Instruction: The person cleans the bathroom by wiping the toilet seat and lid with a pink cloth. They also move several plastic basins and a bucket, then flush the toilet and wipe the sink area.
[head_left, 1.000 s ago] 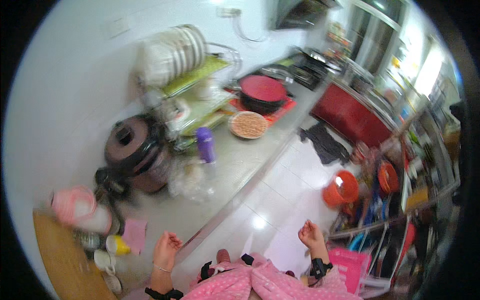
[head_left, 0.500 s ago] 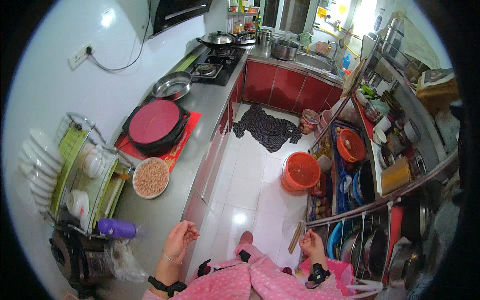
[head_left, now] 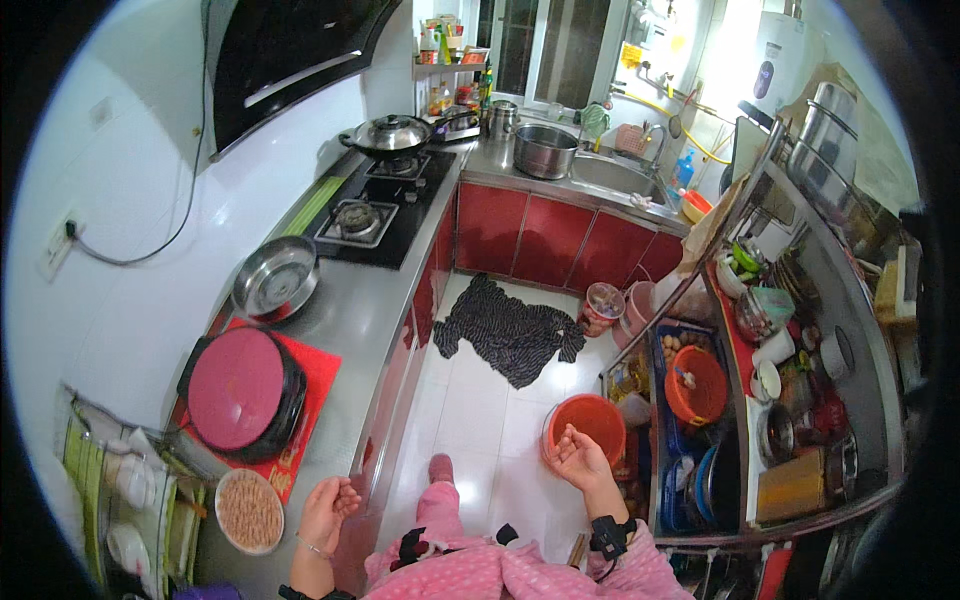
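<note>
My left hand hangs beside the counter edge, its fingers loosely bent and apart, holding nothing. The white bowl of peanuts or beans on the counter is the nearest thing to it. My right hand is raised over the floor with nothing in it, its fingers loosely bent and apart. From this view it overlaps the orange bucket; I cannot tell that they touch. A round black appliance with a pink lid sits on a red mat behind the bowl.
A metal pan, a gas stove and a lidded wok line the left counter. Ahead are a large pot and a sink. A dark striped cloth lies on the floor. A crowded rack stands on the right.
I have stepped forward, and the view has tilted up, bringing the stove and sink closer. My right hand has risen and moved left in view, across the bucket. Both hands remain without anything in them.
</note>
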Demonstrator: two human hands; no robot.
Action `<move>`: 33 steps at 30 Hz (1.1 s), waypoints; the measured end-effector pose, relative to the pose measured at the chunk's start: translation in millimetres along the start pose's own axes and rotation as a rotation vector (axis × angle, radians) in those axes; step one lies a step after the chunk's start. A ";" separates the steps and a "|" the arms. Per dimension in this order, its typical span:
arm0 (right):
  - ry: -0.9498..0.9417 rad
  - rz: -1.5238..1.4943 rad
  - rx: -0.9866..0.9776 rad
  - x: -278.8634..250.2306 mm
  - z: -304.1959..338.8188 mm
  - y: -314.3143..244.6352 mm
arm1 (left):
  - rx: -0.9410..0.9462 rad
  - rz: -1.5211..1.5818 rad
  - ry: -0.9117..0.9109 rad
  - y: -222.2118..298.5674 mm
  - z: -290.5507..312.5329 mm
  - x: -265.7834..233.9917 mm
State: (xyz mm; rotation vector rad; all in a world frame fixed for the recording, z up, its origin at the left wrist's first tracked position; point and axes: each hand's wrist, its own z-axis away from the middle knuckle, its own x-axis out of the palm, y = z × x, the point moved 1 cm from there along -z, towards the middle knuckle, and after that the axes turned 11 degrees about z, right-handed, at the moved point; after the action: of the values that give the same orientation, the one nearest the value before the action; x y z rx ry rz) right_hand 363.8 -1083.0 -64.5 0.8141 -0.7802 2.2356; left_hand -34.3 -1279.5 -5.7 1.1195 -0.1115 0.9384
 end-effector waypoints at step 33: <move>0.027 -0.246 -0.232 154.0 -443.4 -538.4 | -0.178 -0.172 -0.287 36.4 -604.6 587.6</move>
State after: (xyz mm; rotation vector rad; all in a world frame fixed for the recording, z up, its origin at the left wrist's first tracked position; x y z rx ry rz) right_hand 504.1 -382.7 -70.7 0.7231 -0.8583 1.8954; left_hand 90.7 -446.0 36.3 1.0744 -0.3220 0.5991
